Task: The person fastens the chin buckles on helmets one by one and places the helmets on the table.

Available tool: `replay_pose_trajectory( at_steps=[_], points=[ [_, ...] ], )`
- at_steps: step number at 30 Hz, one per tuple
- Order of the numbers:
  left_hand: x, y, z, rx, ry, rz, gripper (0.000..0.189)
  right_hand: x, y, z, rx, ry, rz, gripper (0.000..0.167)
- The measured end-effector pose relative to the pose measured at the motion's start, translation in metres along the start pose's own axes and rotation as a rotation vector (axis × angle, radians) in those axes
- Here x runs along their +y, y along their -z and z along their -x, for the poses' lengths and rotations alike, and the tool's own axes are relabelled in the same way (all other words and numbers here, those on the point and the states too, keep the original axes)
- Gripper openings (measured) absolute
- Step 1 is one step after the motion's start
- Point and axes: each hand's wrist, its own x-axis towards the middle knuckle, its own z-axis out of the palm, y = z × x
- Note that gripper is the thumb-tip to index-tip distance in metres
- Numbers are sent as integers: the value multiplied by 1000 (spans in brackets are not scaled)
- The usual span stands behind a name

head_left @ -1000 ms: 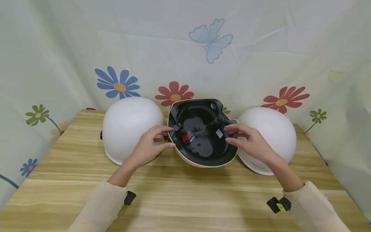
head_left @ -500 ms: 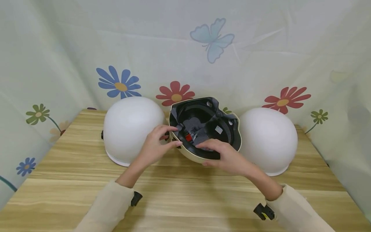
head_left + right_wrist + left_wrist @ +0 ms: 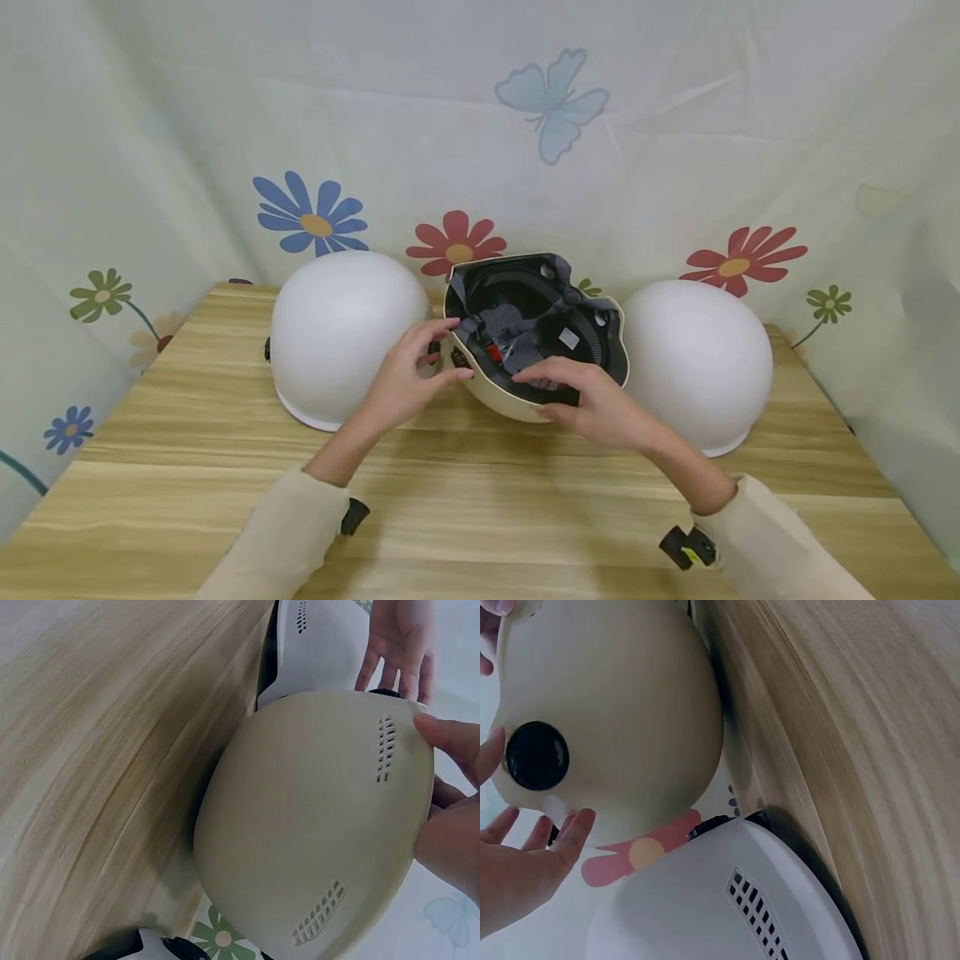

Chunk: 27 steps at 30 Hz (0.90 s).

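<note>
A cream helmet (image 3: 498, 400) lies upside down in the middle of the table, its black lining (image 3: 510, 287) facing up. Inside it are a red buckle (image 3: 493, 352) and a small white label (image 3: 569, 337). My right hand (image 3: 603, 406) pinches the near rim, thumb outside on the shell (image 3: 300, 802) and fingers inside. At the left rim is my left hand (image 3: 401, 375), its fingers spread around a black round knob (image 3: 537, 756) on the helmet's side. The shell's underside hides the lining in both wrist views.
White helmets stand dome up on either side, one at left (image 3: 345, 333) and one at right (image 3: 697, 367), both close to the cream helmet. A wooden table (image 3: 465, 517) extends toward me. Behind hangs a flowered cloth (image 3: 420, 125).
My right hand has moved from the helmet's right side to its near rim. The helmet has turned slightly, showing more of its left side. My left hand stays at the left rim.
</note>
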Motion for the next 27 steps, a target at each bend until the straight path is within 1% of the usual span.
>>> replay_pose_trajectory(
  at_steps=[2, 5, 12, 14, 18, 21, 23, 27],
  points=[
    [0, -1, 0, 1, -14, 20, 69, 0, 2, 0, 18, 3, -20, 40],
    [1, -1, 0, 1, -18, 46, 76, -2, 6, -1, 60, -9, -73, 40],
    [2, -2, -1, -24, 6, 54, 80, -6, 18, -2, 207, -21, -261, 38],
    [1, -3, -2, -26, 11, 52, 80, -7, 21, -2, 241, -43, -292, 37],
    [-1, -7, -6, -50, 23, 58, 79, -6, 29, -1, 293, -127, -311, 33],
    [-1, -12, -9, -70, 31, 70, 79, -6, 33, 0, 305, -177, -318, 32],
    [0, -14, -11, -72, 37, 74, 79, -6, 36, 0, 298, -191, -311, 31],
    [-1, -17, -13, -58, 40, 67, 79, -7, 43, -1, 262, -216, -237, 31]
  ],
)
